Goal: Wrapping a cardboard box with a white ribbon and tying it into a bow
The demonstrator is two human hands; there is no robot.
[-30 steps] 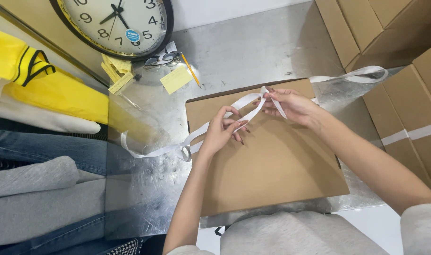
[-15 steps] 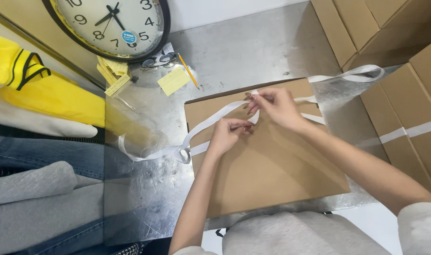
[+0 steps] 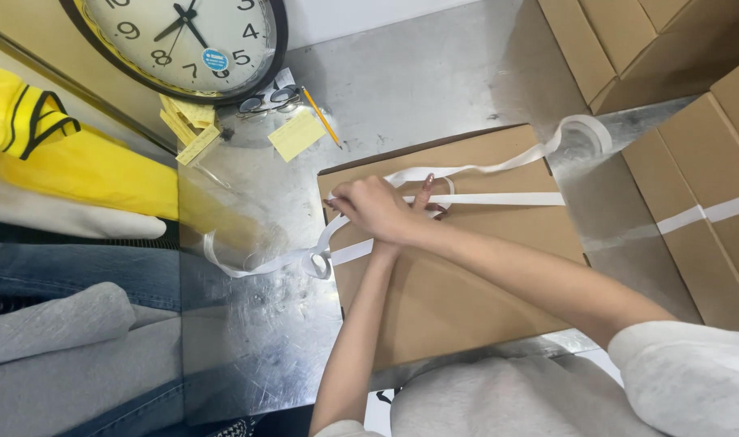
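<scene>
Head view, reviewer asks: what are your hands on?

Me: White ribbon [image 3: 499,198]. It runs across the top of the flat cardboard box [image 3: 467,307], which lies on the steel table [image 3: 434,73] right in front of me. One end loops off the far right corner, the other trails off the left edge onto the table.

Reviewer: Hand states?

Me: Right hand [image 3: 373,209] is crossed over, knuckles up, fingers curled shut on the ribbon where the strands meet near the box's left end. Left hand [image 3: 424,193] sits under it — only a few fingertips poke out, lying on the band. Can't tell if it grips or just presses.

Reviewer: Step?

Me: My read is mid-tie: strands crossed on the lid, knot not drawn tight, both tails slack.

Reviewer: What does the next move need?

Me: Judgement only — keep the crossing pinned down so the band doesn't slip, take up slack evenly from both tails.

Reviewer: Clutter?

Me: Wall clock [image 3: 183,40], yellow sticky note [image 3: 297,133], pencil [image 3: 321,117], well apart from the box. More cartons [image 3: 709,202] on the right.
</scene>
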